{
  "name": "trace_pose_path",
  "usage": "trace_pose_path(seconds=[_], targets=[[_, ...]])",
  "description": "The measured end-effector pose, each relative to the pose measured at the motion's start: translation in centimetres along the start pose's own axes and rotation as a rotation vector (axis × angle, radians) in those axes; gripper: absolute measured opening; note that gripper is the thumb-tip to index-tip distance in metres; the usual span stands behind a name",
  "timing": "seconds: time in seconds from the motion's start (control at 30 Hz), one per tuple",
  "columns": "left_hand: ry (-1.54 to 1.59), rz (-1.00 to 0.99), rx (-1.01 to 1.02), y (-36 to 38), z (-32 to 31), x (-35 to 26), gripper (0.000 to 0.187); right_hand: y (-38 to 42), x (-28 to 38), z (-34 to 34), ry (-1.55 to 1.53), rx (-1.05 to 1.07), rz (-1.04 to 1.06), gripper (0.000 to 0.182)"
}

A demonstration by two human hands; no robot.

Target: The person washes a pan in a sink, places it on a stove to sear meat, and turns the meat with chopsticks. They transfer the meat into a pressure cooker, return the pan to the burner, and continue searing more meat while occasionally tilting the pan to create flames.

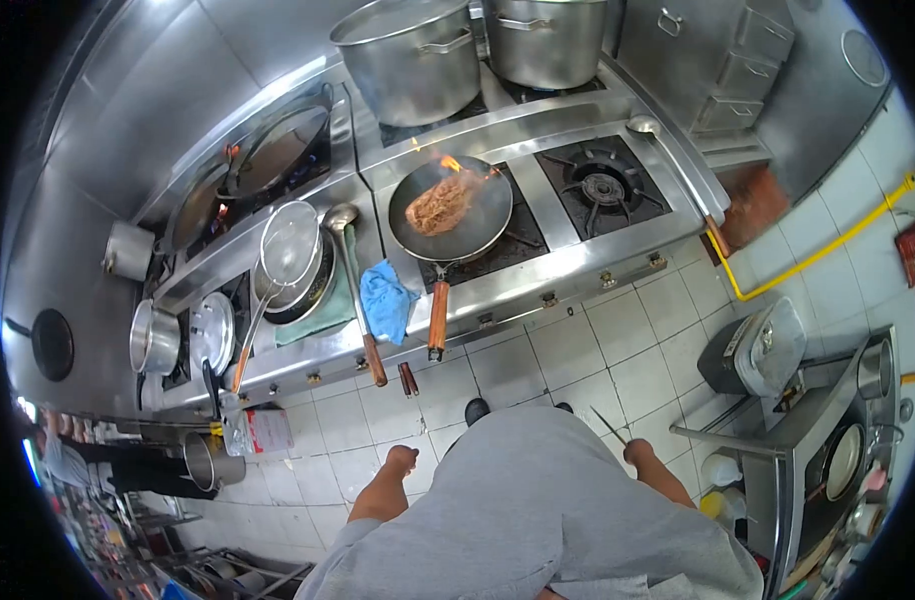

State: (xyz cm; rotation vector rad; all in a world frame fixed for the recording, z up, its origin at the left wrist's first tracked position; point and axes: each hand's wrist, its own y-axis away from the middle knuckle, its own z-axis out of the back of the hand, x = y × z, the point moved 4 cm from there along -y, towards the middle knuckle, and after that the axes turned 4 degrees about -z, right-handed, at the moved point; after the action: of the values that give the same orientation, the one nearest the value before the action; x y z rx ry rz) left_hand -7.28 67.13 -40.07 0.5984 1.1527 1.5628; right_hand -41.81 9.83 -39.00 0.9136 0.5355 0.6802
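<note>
A thin, long metal utensil [610,428] points up and to the left from my right hand [638,452], whose fingers are wrapped round its end. My left hand [403,459] hangs low in front of the stove, its fingers curled; what they hold, if anything, is too small to name. Beyond both hands, a dark wok [408,215] with a wooden handle [439,318] sits on a burner. Brown food [440,207] lies in the wok, and orange flames rise at its far edge. Neither hand touches the wok.
A blue cloth [386,300], a ladle [350,270] and a strainer [291,243] lie on the stove left of the wok. Large pots [408,75] stand behind. A grated burner [603,188] is at the right. A bin [743,350] and side counter [793,480] stand right; another person [128,468] is far left.
</note>
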Motion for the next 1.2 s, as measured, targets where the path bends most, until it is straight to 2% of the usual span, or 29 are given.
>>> trace_pose_path(seconds=[0.07, 0.13, 0.2, 0.23, 0.33, 0.4, 0.43, 0.47, 0.53, 0.57, 0.6, 0.63, 0.67, 0.7, 0.73, 0.77, 0.8, 0.83, 0.87, 0.93, 1.03, 1.1, 1.17, 1.2], targets=[[0.003, -0.071, -0.041, 0.9, -1.0, -2.6, 0.043, -0.9, 0.9, 3.5, -0.108, -0.115, -0.003, 0.029], [-0.076, -0.305, -0.040, 0.5, -2.3, -5.3, 0.042, -1.4, 2.1, 6.6, -0.152, -0.173, 0.002, 0.030], [-0.229, -0.638, -0.159, 2.5, -2.6, -8.8, 0.042, -0.9, 3.5, 9.6, -0.261, -0.234, 0.041, 0.030], [-0.099, -0.482, -0.194, 6.3, -1.8, -11.6, 0.044, -1.1, 3.9, 10.1, -0.250, -0.235, 0.046, 0.030], [-0.074, -0.476, -0.188, 7.2, -1.7, -13.4, 0.047, -1.6, 5.1, 11.3, -0.288, -0.227, 0.098, 0.031], [-0.044, -0.418, -0.151, 8.0, -1.3, -13.4, 0.049, -1.4, 5.4, 11.1, -0.143, -0.115, 0.050, 0.033], [0.002, -0.415, -0.175, 7.0, -1.4, -12.1, 0.049, -1.1, 5.1, 10.8, -0.232, -0.214, 0.029, 0.035], [0.046, -0.412, -0.200, 5.4, -1.5, -10.3, 0.050, -0.4, 5.4, 11.3, -0.225, -0.217, 0.033, 0.035], [0.070, -0.396, -0.198, 2.0, -2.3, -5.7, 0.048, 5.1, 5.9, 14.7, -0.620, -0.429, -0.140, 0.036], [0.045, -0.387, -0.214, 0.9, -2.6, -3.6, 0.045, 7.0, 6.5, 16.8, -0.758, -0.524, -0.084, 0.036], [0.021, -0.376, -0.228, 0.4, -2.6, -2.3, 0.043, 8.4, 7.2, 19.0, -0.889, -0.713, 0.040, 0.036], [0.000, -0.285, -0.135, 1.3, -2.3, -2.0, 0.042, 9.6, 7.6, 21.1, -1.014, -0.898, 0.171, 0.037], [-0.023, -0.193, -0.039, 1.9, -2.2, -1.3, 0.041, 9.8, 7.7, 22.8, -1.004, -0.898, 0.173, 0.037], [0.197, -0.147, -0.047, 2.9, -2.2, -0.6, 0.033, 10.0, 8.1, 24.7, -0.999, -0.919, 0.244, 0.037], [0.197, -0.151, -0.045, 3.8, -2.1, -1.3, 0.033, 10.4, 8.6, 26.8, -0.998, -0.943, 0.314, 0.037], [0.537, -0.053, -0.098, 5.5, -1.2, -2.7, 0.028, 11.0, 8.9, 28.8, -0.999, -0.951, 0.311, 0.037], [0.876, 0.053, -0.146, 6.6, -0.2, -3.9, 0.022, 11.5, 9.7, 30.4, -0.798, -0.774, 0.276, 0.039], [0.984, -0.131, -0.046, 6.0, 1.0, -5.3, 0.016, 12.3, 10.3, 31.6, -0.593, -0.590, 0.237, 0.042], [1.053, -0.177, -0.177, 10.0, 2.9, -9.4, 0.023, 13.6, 10.4, 33.2, -0.582, -0.587, 0.231, 0.042], [1.067, -0.307, -0.158, 13.8, 5.9, -15.1, 0.035, 16.1, 11.3, 36.4, -0.254, -0.513, 0.068, 0.047], [1.122, -0.480, -0.153, 20.0, 10.1, -23.7, 0.046, 22.3, 12.9, 42.0, -0.231, -0.640, 0.208, 0.051], [1.082, -0.669, -0.201, 22.7, 11.9, -28.3, 0.054, 26.2, 16.0, 46.0, -0.237, -0.800, 0.483, 0.048], [0.979, -0.734, -0.305, 24.8, 13.1, -32.4, 0.055, 24.8, 20.3, 49.8, -0.197, -0.991, 0.697, 0.037], [0.982, -0.737, -0.304, 25.0, 13.4, -33.9, 0.055, 23.9, 22.8, 51.6, -0.229, -1.012, 0.650, 0.035]])
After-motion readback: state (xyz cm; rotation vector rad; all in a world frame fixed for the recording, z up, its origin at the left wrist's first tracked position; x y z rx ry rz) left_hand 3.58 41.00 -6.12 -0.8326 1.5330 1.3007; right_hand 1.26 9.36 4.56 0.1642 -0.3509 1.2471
